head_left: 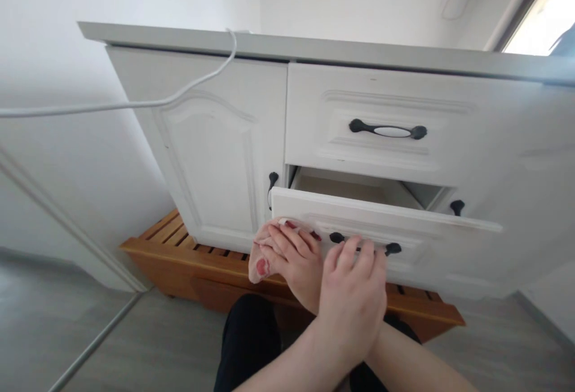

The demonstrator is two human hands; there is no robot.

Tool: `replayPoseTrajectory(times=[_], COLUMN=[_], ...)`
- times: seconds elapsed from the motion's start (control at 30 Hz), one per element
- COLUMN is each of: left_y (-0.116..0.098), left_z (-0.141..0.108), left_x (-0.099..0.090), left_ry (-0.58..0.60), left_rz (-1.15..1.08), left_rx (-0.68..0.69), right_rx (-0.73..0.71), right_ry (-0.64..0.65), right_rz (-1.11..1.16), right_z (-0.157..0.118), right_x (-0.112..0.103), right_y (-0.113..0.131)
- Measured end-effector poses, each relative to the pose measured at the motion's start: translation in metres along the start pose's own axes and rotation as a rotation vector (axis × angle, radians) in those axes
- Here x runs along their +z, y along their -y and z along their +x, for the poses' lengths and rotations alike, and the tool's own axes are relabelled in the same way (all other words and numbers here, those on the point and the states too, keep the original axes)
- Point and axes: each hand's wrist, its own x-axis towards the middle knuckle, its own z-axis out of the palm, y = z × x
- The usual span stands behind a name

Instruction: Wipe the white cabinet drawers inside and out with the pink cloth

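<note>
Curled over the handle (393, 248) of the partly open drawer (426, 231), the left grip (354, 287) looks clamped there, probably to steady the drawer. Crossed under it, the right grip (294, 260) spreads over a pink cloth (260, 255) at the drawer's left front, likely pressing it flat; whether those fingers pinch it, one cannot tell. A cable (193, 85) runs over the white cabinet's (209, 158) top edge. Wooden slats (173, 231) show at its base, above grey floor (117, 332), between white walls (314, 3).
</note>
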Motion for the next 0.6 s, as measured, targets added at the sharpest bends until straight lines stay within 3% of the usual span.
replayPoseTrajectory(times=[0.1, 0.2, 0.4, 0.6], left_y=[-0.006, -0.013, -0.011, 0.004], left_z=[0.008, 0.003, -0.004, 0.006], left_x=[0.023, 0.039, 0.041, 0.053], left_ry=[0.039, 0.031, 0.040, 0.155], left_rz=[0.034, 0.109, 0.171, 0.242], left_rx=[0.018, -0.007, 0.014, -0.002], right_rx=[0.016, 0.046, 0.092, 0.095], right_ry=[0.026, 0.014, 0.068, 0.161], right_rz=[0.025, 0.035, 0.029, -0.011], right_z=[0.015, 0.012, -0.018, -0.008], right_x=[0.000, 0.007, 0.024, 0.033], right_y=[0.003, 0.008, 0.007, -0.023])
